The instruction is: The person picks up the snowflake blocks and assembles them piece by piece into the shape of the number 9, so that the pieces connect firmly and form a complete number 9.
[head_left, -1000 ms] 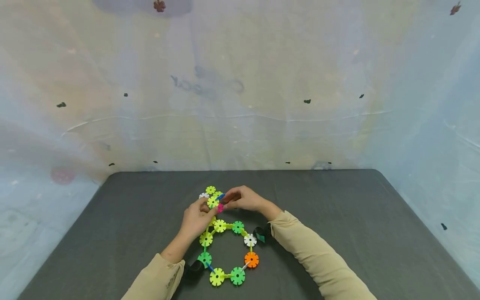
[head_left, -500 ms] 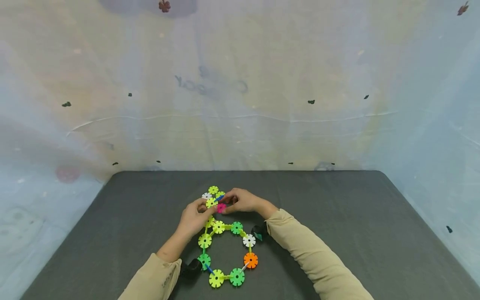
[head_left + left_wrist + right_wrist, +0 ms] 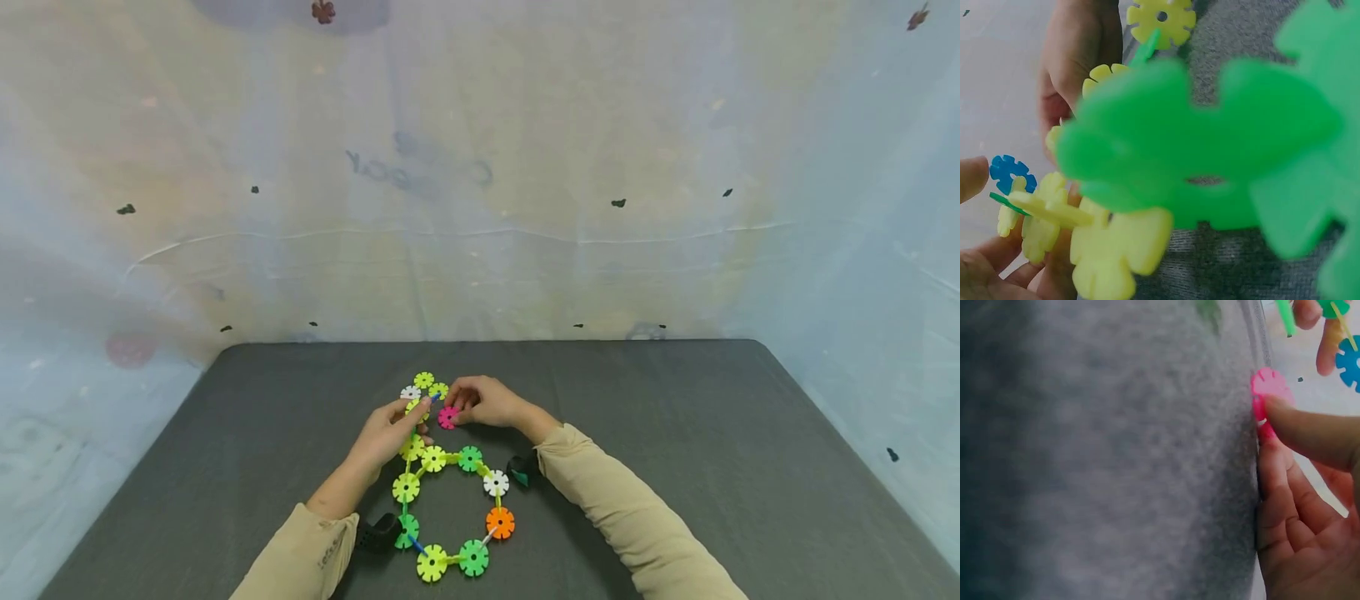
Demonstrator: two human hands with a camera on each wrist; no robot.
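Observation:
My left hand (image 3: 387, 433) grips a yellow notched building disc (image 3: 415, 409) in the upper part of a linked chain; its thumb lies over the disc. A blue disc (image 3: 1012, 175), edge-on in the head view, is slotted into that chain beside the left thumb. My right hand (image 3: 487, 401) pinches a pink notched disc (image 3: 1272, 390) between thumb and fingers, close to the table and apart from the chain. Below the hands lies a ring of linked discs, with an orange disc (image 3: 500, 522) and a white disc (image 3: 496, 483) on its right side.
Beyond my left hand lie a small white disc (image 3: 410, 392) and yellow discs (image 3: 424, 380). The dark table (image 3: 675, 433) reaches back to a pale sheet wall (image 3: 525, 275). Black wrist cameras (image 3: 379, 533) hang by both sleeves, near the ring.
The pink disc, pinched in my right hand, has moved slightly right, away from the yellow disc. My left hand has turned, and its thumb now covers more of the yellow disc.

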